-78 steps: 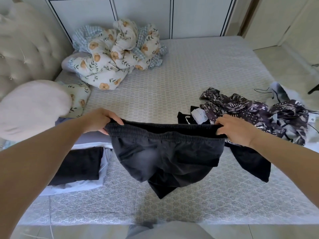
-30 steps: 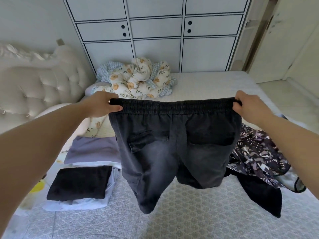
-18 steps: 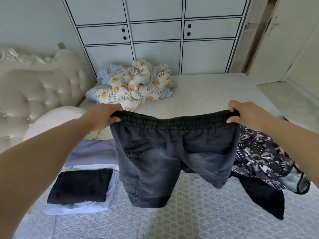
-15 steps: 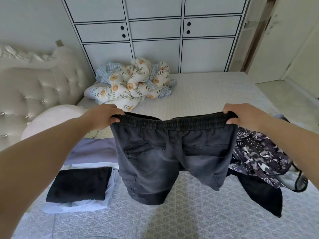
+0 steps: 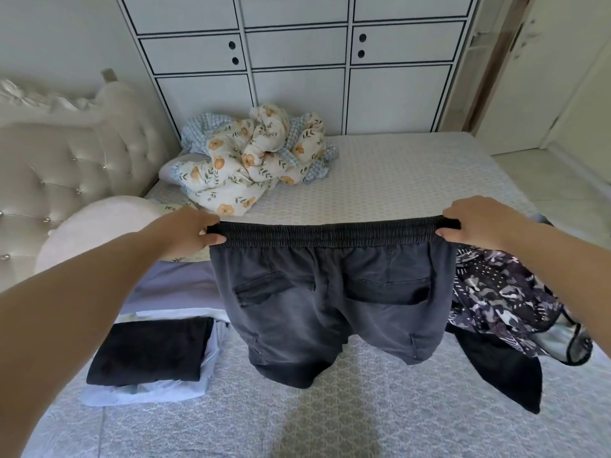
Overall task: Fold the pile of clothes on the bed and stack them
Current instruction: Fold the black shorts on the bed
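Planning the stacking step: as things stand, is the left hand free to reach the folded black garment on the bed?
Probably not yet: the left hand grips the shorts waistband. The black garment lies uncovered just below it, so the path looks open once it lets go.

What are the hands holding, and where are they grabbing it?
Dark grey shorts. The left hand and right hand each pinch one end of the elastic waistband, stretching it out above the bed.
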